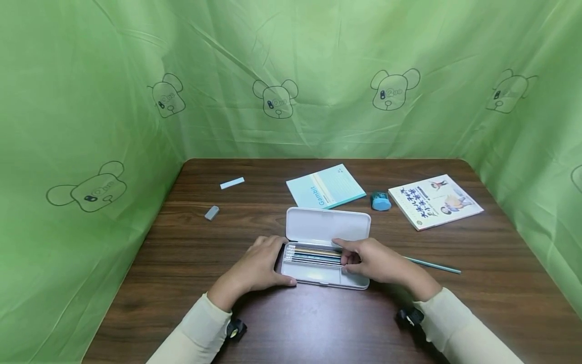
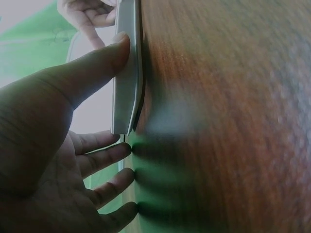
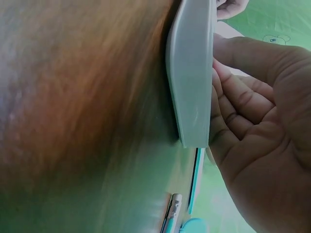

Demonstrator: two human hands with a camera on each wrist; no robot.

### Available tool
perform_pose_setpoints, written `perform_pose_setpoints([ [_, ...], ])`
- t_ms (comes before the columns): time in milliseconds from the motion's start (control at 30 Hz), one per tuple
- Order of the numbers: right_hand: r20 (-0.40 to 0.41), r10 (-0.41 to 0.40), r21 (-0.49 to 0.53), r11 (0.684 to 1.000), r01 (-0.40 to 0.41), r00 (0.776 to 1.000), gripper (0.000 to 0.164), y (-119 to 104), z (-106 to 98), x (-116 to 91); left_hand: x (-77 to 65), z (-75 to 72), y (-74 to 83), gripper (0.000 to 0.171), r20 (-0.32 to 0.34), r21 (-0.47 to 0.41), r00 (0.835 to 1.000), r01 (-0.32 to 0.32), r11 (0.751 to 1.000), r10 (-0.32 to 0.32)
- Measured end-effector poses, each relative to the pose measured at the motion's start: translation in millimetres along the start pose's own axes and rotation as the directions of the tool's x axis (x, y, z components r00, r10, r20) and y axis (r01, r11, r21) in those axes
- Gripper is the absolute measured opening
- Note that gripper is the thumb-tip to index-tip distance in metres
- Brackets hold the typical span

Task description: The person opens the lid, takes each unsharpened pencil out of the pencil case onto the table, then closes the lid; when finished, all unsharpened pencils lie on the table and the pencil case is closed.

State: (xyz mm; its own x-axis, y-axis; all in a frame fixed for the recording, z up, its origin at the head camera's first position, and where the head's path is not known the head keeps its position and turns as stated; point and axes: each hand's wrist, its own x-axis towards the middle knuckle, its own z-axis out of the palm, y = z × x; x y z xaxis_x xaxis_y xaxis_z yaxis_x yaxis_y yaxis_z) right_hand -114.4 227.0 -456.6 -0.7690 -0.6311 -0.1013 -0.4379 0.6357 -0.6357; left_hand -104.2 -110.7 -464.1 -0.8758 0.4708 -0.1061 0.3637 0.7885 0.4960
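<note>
A white pencil case (image 1: pixel 318 275) lies with its lid (image 1: pixel 328 223) raised at the back. Several pencils (image 1: pixel 314 255) rest side by side inside it, white ends to the left. My left hand (image 1: pixel 257 264) holds the case's left end, thumb on the front wall and fingers spread around the left side, tips down at the table in the left wrist view. My right hand (image 1: pixel 374 258) reaches into the right end, index finger stretched toward the lid and other fingers bent over the pencils' ends. Whether it pinches a pencil is hidden.
On the wooden table, a teal pencil (image 1: pixel 434 265) lies right of the case. Behind are a light blue notebook (image 1: pixel 325 186), a blue pencil sharpener (image 1: pixel 380 201) and a white book (image 1: pixel 435 201). A grey eraser (image 1: pixel 211 213) and a white strip (image 1: pixel 232 183) lie back left. Green cloth surrounds the table.
</note>
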Motion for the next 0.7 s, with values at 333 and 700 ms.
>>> perform_pose_setpoints([
  [333,-0.001,-0.009,-0.084,0.996,0.009,1.000,0.061,-6.4,2.7,1.1,-0.8,-0.4,-0.6,0.098,0.002,-0.013,1.000,0.005,1.000,-0.005],
  [700,-0.056,-0.076,-0.169,0.983,0.066,0.996,0.057,-3.0,0.0,0.7,-1.4,0.1,0.6,0.098,0.011,-0.018,1.000,0.002,1.000,-0.002],
])
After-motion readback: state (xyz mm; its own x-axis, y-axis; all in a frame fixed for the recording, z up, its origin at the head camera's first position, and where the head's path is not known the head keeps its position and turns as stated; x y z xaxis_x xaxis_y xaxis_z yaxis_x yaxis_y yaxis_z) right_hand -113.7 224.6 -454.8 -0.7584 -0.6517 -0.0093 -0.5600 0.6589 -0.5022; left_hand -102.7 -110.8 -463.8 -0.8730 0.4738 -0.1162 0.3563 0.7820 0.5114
